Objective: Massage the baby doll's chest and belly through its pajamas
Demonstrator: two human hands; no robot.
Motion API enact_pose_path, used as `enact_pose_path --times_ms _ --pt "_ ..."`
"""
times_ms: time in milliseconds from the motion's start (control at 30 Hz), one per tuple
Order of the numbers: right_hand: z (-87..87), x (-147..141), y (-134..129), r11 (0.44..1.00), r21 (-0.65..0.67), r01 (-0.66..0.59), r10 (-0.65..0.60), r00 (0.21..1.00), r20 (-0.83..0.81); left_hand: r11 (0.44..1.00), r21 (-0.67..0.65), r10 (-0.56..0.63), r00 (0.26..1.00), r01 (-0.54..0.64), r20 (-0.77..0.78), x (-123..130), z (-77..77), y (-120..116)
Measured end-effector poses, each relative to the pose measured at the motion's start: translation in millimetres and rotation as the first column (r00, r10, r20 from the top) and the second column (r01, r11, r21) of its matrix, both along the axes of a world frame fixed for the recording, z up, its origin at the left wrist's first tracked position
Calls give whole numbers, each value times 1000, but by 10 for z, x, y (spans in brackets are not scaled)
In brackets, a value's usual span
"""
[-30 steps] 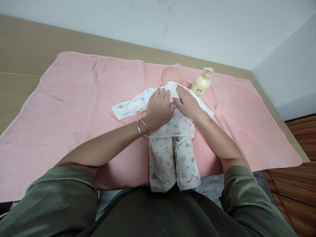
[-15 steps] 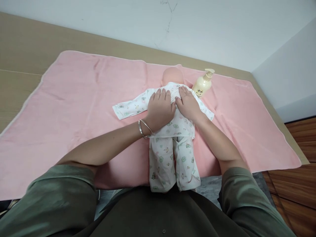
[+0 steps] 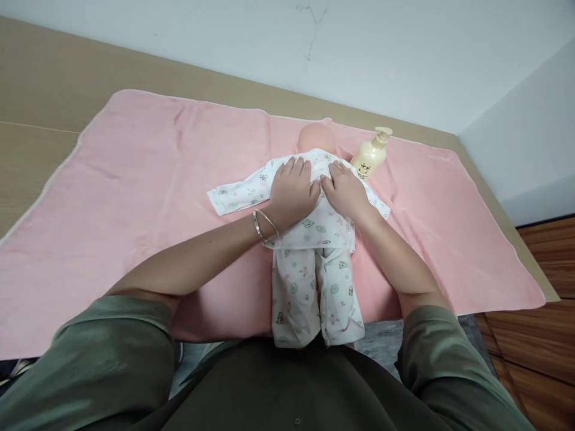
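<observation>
A baby doll (image 3: 321, 230) in white printed top and trousers lies face down on a pink blanket (image 3: 153, 173), its head away from me and its legs toward my body. My left hand (image 3: 293, 188) rests flat on the left side of the doll's upper back, a silver bracelet (image 3: 258, 226) at the wrist. On the right side of the back lies my right hand (image 3: 345, 188), fingers stretched toward the doll's head. The thumbs point at each other with a small gap between them. Neither hand holds anything.
Right of the doll's head, a cream pump bottle (image 3: 371, 157) stands on the blanket. The wooden table (image 3: 40, 78) shows around the blanket and meets a pale wall (image 3: 233, 42) at the back. Brown wooden panels (image 3: 545, 353) are at the lower right.
Both hands stay on the doll's upper back, with only a slight shift of the fingers. The cloth under the right fingers looks less bunched. The view has moved very slightly.
</observation>
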State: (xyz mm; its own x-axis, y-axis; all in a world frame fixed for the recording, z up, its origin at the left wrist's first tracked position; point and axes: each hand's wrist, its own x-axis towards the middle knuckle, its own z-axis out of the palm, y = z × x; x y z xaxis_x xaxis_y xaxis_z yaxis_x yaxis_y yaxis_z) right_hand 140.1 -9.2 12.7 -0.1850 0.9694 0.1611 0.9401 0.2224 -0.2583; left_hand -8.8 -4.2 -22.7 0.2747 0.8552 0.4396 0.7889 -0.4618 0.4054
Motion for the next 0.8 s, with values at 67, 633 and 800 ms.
enact_pose_path --times_ms 67,633,800 --pt "-18 17 56 1000 10 4 -4 1000 -5 1000 28 -1 1000 2 -25 8 7 -49" --pt "83 -111 -150 996 25 85 -86 995 50 999 -41 -6 999 5 -33 -6 13 26" --pt "24 -104 -121 993 79 86 -92 993 71 1000 -2 -21 999 21 -26 -27 -16 48"
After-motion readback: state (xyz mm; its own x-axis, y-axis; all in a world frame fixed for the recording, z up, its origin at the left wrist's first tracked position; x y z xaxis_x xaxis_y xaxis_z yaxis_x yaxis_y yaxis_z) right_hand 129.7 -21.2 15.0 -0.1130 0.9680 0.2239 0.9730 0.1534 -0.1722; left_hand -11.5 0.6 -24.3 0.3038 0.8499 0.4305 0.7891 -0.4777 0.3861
